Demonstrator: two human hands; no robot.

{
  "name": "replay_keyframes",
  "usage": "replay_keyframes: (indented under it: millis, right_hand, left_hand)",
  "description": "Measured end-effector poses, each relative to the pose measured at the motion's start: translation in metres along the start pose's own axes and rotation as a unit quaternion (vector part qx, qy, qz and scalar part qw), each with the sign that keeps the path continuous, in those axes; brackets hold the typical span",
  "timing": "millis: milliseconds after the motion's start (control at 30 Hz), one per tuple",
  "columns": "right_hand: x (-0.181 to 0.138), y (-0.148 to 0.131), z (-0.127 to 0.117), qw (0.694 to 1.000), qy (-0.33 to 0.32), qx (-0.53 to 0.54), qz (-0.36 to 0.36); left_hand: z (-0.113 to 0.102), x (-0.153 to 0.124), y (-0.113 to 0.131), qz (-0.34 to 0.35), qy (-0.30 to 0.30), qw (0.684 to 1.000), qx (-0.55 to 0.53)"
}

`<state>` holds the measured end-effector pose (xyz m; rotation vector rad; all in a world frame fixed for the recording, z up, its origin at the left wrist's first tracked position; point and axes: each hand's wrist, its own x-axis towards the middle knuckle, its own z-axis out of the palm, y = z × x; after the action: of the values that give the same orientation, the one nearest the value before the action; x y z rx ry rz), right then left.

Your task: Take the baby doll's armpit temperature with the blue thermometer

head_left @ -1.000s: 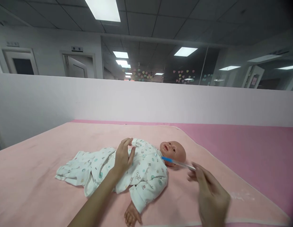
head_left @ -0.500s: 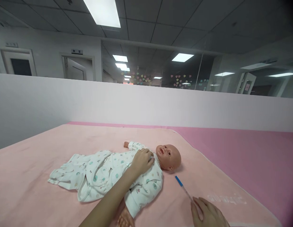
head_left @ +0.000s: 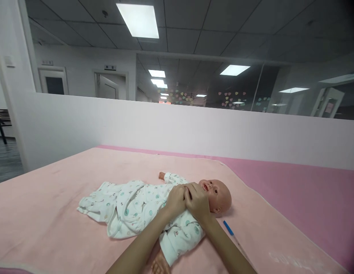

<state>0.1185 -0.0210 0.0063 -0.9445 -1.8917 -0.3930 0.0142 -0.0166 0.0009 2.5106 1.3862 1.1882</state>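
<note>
A baby doll [head_left: 218, 196] lies on its back, its head to the right, in a white romper [head_left: 135, 209] with small green and grey prints. At the neckline, my left hand [head_left: 177, 198] is closed on the romper's front with curled fingers. My right hand [head_left: 197, 201] is closed against it on the same cloth, just below the doll's chin. What the fingertips pinch is hidden behind the knuckles. Beside my right forearm lies a thin clear stick with a blue end [head_left: 228, 228], which looks like a thermometer; its lower part goes behind the arm.
A peach blanket [head_left: 65, 217] covers most of a pink mat [head_left: 308, 190]. A low white wall [head_left: 171, 125] runs along the far side. At the far left there is an opening with a dark-legged table [head_left: 2, 125] beyond.
My right hand has let go of the blue-ended stick and moved up and left to the doll's neckline, beside my left hand. The view has turned slightly left.
</note>
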Motion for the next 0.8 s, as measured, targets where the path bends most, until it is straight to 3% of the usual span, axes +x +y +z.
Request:
replay_keyframes:
  millis: [167, 800]
  right_hand:
    - [-0.012, 0.005, 0.001, 0.999, 0.046, 0.030, 0.004]
    - [-0.015, 0.013, 0.003, 0.997, 0.021, 0.063, 0.050]
  left_hand:
    - [0.001, 0.000, 0.000, 0.002, 0.001, 1.000, -0.019]
    - [-0.002, 0.000, -0.001, -0.021, -0.022, 0.999, -0.028]
